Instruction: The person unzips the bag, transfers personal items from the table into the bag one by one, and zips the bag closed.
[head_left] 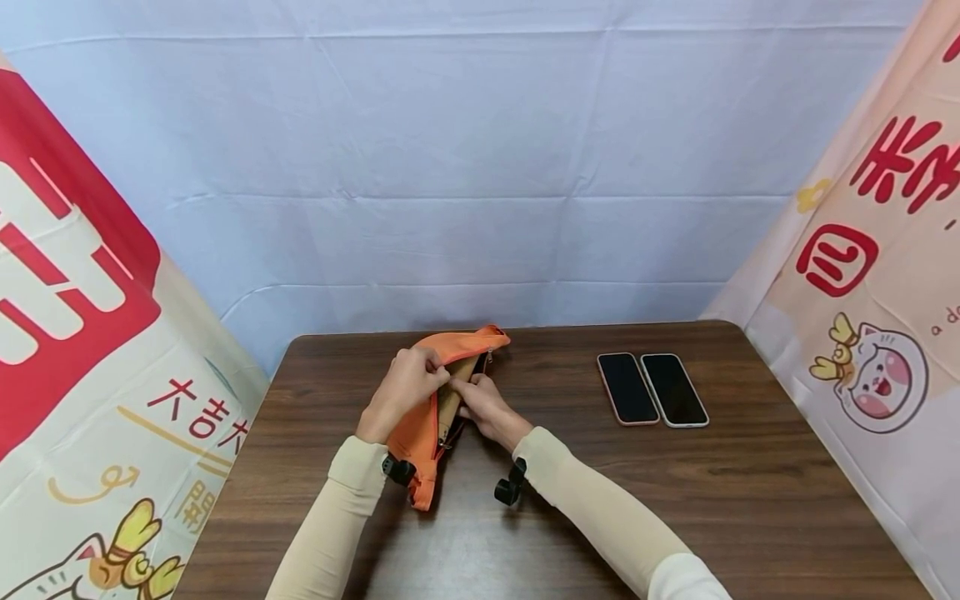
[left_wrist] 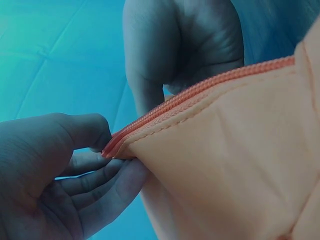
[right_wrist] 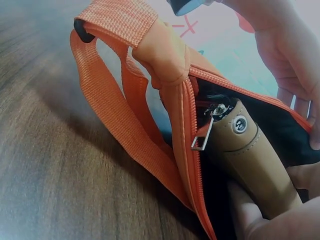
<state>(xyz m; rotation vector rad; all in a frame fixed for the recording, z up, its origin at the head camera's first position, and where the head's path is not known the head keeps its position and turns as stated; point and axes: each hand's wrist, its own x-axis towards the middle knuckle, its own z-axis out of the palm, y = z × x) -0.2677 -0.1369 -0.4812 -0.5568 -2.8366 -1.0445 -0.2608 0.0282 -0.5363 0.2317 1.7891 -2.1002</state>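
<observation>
An orange zippered bag (head_left: pixel 411 437) with a webbing strap (right_wrist: pixel 112 117) stands at the table's left half, its mouth open. My left hand (head_left: pixel 408 385) pinches one zipped edge of the mouth and holds it outward. Inside the dark lining lies a tan leather-like case (right_wrist: pixel 260 165) with stitching and a round metal snap. My right hand (head_left: pixel 489 408) reaches into the mouth and grips this case, thumb on one side. A metal zipper pull (right_wrist: pixel 201 140) hangs near the case's end. The case's lower part is hidden by the hand and bag.
Two phones, one with a pinkish edge (head_left: pixel 628 389) and one with a white edge (head_left: pixel 675 390), lie side by side on the brown wooden table (head_left: pixel 750 517), right of the bag. A pale cloth (head_left: pixel 480 167) hangs behind; printed cloths hang at both sides.
</observation>
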